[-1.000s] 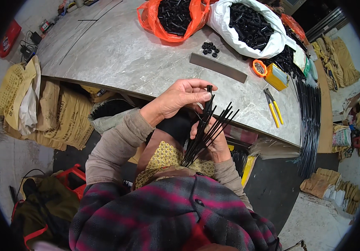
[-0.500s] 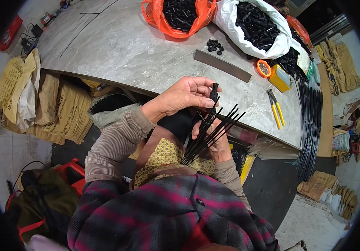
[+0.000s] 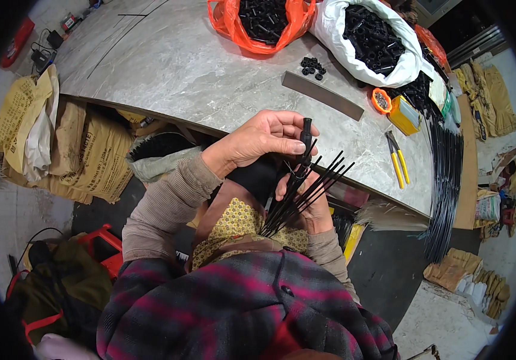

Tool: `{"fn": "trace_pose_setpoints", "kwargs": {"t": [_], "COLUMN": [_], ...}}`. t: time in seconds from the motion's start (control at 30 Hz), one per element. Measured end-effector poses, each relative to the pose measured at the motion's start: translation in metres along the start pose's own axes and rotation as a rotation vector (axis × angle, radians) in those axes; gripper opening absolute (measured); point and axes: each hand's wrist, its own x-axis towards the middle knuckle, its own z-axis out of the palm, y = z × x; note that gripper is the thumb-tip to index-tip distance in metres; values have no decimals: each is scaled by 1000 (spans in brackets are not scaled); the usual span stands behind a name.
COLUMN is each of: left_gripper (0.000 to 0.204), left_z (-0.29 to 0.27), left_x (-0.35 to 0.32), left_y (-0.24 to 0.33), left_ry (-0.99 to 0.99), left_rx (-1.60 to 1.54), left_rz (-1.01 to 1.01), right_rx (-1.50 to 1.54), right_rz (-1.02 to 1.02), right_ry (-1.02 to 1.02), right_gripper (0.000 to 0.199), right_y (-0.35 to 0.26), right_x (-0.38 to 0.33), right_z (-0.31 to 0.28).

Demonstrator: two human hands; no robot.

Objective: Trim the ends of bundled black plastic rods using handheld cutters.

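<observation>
Between the thumb and fingers of my left hand (image 3: 265, 137) is a small black tubular plastic fitting (image 3: 306, 133), pointing upward. My right hand (image 3: 312, 201), lower and closer to my body, is closed round a bundle of thin black rods (image 3: 291, 207). Their tips fan out up and to the right. The fitting sits at the upper end of the bundle; whether it is on a rod is hard to make out. Parts of my right fingers are hidden behind the rods. Both hands are just in front of the table's near edge.
On the grey table (image 3: 180, 72) stand a red bag (image 3: 258, 45) and a white sack (image 3: 330, 36), both full of black fittings. Nearby lie a flat metal bar (image 3: 323, 96), an orange dish (image 3: 381, 101), a yellow box (image 3: 404, 116), pliers (image 3: 397, 159) and many long black rods (image 3: 446, 186).
The whole view has shifted slightly, so the table's items appear a little to the right. Both hands keep their hold on the fitting and the rods, with hardly any movement.
</observation>
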Motion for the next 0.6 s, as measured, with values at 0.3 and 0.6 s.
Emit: {"fn": "trace_pose_setpoints", "kwargs": {"t": [0.3, 0.6], "left_gripper": [47, 45], "left_z": [-21, -28], "left_x": [-14, -16], "left_y": [-11, -16], "left_ry": [56, 20], "left_rx": [-226, -338], "left_rz": [138, 185], "right_rx": [6, -45], "right_rz": [-51, -45], "right_ry": [-49, -41], "right_gripper": [33, 33], "right_y": [5, 2], "right_x": [-1, 0], "right_z": [-1, 3]}}
